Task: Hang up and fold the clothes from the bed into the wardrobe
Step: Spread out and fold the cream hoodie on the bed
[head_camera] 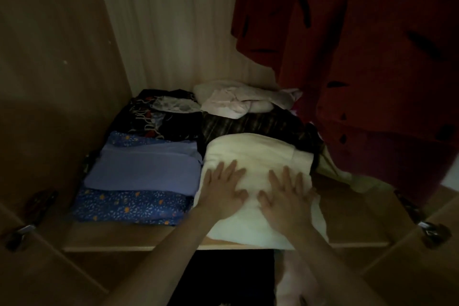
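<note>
Wardrobe shelf [347, 218], dim light | cream folded cloth [250, 154] lies at front edge, right of blue folded pile [139, 181] | left hand [222, 187] and right hand [285, 194] press flat on it, fingers straight | red garment [372, 57] hangs above right corner

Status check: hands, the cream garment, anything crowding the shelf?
Left hand and right hand flat on folded cream garment. Garment on wardrobe shelf, front edge overhanging. Blue folded stack beside it; hanging red garment right.

Dim pale-wood interior: back panel [173, 32], left side wall [49, 57].
</note>
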The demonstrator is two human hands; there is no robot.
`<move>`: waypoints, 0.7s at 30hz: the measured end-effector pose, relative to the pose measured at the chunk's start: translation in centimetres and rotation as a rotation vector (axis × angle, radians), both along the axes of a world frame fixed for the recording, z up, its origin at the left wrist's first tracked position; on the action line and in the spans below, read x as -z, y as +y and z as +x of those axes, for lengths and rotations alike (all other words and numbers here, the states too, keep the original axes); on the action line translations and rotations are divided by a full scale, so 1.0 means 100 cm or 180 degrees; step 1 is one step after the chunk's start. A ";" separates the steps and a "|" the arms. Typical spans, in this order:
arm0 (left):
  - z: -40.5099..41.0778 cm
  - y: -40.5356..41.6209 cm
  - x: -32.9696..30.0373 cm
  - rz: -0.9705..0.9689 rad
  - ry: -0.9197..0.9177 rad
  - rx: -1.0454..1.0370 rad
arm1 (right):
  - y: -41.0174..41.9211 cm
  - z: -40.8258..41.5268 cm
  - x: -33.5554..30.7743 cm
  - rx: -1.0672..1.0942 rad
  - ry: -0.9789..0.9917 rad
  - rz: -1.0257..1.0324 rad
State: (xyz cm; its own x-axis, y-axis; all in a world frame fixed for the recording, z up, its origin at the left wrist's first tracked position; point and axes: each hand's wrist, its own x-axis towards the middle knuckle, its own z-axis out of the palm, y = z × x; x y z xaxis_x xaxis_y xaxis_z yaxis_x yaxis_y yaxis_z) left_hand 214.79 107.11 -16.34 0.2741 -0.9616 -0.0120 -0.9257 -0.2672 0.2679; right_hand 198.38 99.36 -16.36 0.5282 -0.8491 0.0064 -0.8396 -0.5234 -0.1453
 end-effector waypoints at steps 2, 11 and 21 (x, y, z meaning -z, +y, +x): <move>-0.004 0.005 0.015 0.0323 0.0072 -0.0113 | -0.006 -0.001 0.004 0.0059 -0.0014 0.0316; 0.001 -0.006 0.030 0.0283 0.0496 -0.0558 | -0.051 0.022 0.015 -0.0065 -0.0185 0.0712; -0.003 -0.033 -0.023 0.0340 -0.0189 -0.0611 | -0.061 0.040 -0.007 -0.0219 0.0219 0.0424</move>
State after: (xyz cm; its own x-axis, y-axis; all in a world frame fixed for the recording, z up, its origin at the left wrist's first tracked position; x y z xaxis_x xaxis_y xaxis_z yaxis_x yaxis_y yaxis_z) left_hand 214.54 103.84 -14.04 0.4553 -0.8858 -0.0894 -0.8683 -0.4640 0.1752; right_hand 202.37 93.24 -15.64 0.5805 -0.8018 -0.1421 -0.8128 -0.5600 -0.1607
